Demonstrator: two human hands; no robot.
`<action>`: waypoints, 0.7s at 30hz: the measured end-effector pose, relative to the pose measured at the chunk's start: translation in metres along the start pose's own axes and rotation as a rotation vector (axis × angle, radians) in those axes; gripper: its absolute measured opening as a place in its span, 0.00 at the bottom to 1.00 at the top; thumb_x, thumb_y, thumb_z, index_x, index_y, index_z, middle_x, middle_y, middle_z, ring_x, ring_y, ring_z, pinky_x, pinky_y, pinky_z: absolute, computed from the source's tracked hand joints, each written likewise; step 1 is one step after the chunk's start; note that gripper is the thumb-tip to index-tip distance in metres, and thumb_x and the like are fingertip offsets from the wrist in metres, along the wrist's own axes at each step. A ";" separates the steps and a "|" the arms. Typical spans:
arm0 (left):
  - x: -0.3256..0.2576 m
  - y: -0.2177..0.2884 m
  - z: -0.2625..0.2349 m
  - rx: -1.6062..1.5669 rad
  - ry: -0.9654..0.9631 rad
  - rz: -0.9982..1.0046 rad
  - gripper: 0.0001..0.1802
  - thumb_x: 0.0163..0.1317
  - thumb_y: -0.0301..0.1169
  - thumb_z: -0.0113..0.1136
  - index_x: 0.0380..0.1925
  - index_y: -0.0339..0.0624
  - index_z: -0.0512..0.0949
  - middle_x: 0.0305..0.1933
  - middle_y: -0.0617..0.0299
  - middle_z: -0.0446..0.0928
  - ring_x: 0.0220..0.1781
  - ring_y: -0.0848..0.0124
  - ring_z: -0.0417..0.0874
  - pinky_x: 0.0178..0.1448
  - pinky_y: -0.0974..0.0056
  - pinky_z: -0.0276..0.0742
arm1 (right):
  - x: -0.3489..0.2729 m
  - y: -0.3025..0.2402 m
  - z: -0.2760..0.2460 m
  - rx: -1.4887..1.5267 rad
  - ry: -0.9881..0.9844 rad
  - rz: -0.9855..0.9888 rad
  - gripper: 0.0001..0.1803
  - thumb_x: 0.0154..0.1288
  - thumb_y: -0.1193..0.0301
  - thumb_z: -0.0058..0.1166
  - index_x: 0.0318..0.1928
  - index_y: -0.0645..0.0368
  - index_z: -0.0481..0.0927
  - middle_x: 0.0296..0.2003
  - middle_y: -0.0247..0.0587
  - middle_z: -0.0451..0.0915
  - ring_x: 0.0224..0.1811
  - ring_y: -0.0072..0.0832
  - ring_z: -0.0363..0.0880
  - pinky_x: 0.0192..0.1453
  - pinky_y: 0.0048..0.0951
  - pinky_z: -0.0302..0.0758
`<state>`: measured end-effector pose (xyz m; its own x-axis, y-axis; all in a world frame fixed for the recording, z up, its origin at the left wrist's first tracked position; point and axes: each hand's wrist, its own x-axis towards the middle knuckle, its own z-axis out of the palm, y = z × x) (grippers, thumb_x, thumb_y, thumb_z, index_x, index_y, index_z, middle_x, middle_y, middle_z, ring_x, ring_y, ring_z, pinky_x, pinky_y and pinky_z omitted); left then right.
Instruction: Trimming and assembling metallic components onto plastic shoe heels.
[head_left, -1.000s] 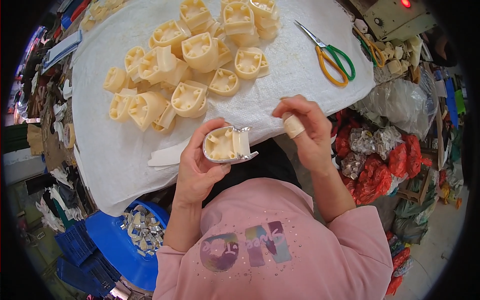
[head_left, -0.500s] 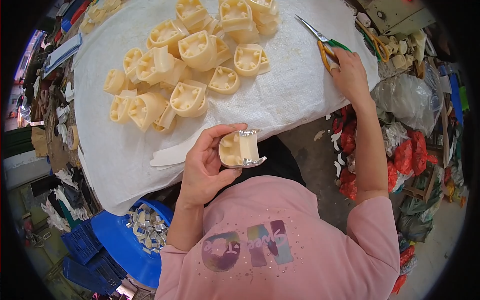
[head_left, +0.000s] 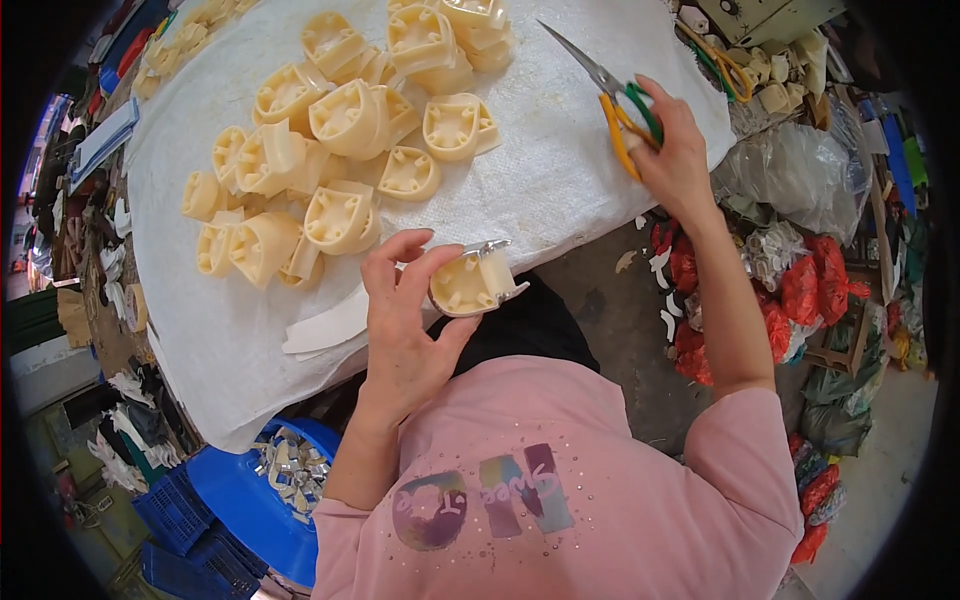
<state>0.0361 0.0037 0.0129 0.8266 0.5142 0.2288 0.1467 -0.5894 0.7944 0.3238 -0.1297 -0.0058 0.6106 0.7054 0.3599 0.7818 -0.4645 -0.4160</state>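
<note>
My left hand holds a cream plastic shoe heel, D-shaped and hollow with small pegs inside, by its rounded side between thumb and fingers. Shiny silver covering wraps its outer wall and stands past the straight side. Away to the right, my right hand has its fingers at the handles of a pair of scissors, one handle orange and the other green. The blades point to the far left above the white table cover. Bare cream heels lie piled on the cover beyond my left hand.
A white woven sheet covers the table. A white curved strip lies near its front edge. Below left stands a blue basin with silver scraps. Red plastic bags sit at the right. More scissors lie at the far right.
The scissors, lying by my right hand before, are now gripped in it with the handles spread. The left hand has tilted the heel slightly. The view has shifted a little.
</note>
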 end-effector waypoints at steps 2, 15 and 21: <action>0.002 -0.002 0.005 0.082 -0.010 0.008 0.32 0.40 0.16 0.64 0.52 0.39 0.71 0.57 0.49 0.67 0.58 0.58 0.70 0.61 0.58 0.68 | -0.025 -0.021 -0.005 0.302 -0.071 0.184 0.34 0.50 0.71 0.62 0.61 0.51 0.69 0.42 0.47 0.71 0.44 0.40 0.73 0.50 0.37 0.71; 0.022 -0.003 0.015 0.311 -0.124 -0.059 0.33 0.37 0.17 0.67 0.50 0.38 0.73 0.49 0.52 0.72 0.53 0.53 0.72 0.56 0.56 0.69 | -0.121 -0.047 -0.014 1.056 -0.964 0.280 0.24 0.60 0.66 0.55 0.55 0.58 0.68 0.30 0.33 0.73 0.32 0.25 0.71 0.40 0.26 0.69; 0.021 -0.003 0.018 0.321 -0.120 -0.072 0.33 0.36 0.17 0.67 0.50 0.38 0.73 0.49 0.52 0.72 0.54 0.53 0.72 0.57 0.57 0.69 | -0.116 -0.052 -0.009 1.167 -1.013 0.369 0.23 0.61 0.67 0.52 0.56 0.58 0.68 0.33 0.30 0.73 0.30 0.19 0.70 0.38 0.23 0.68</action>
<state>0.0630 0.0049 0.0057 0.8630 0.4961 0.0953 0.3550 -0.7297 0.5844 0.2134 -0.1920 -0.0179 0.0309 0.9225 -0.3847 -0.1972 -0.3717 -0.9072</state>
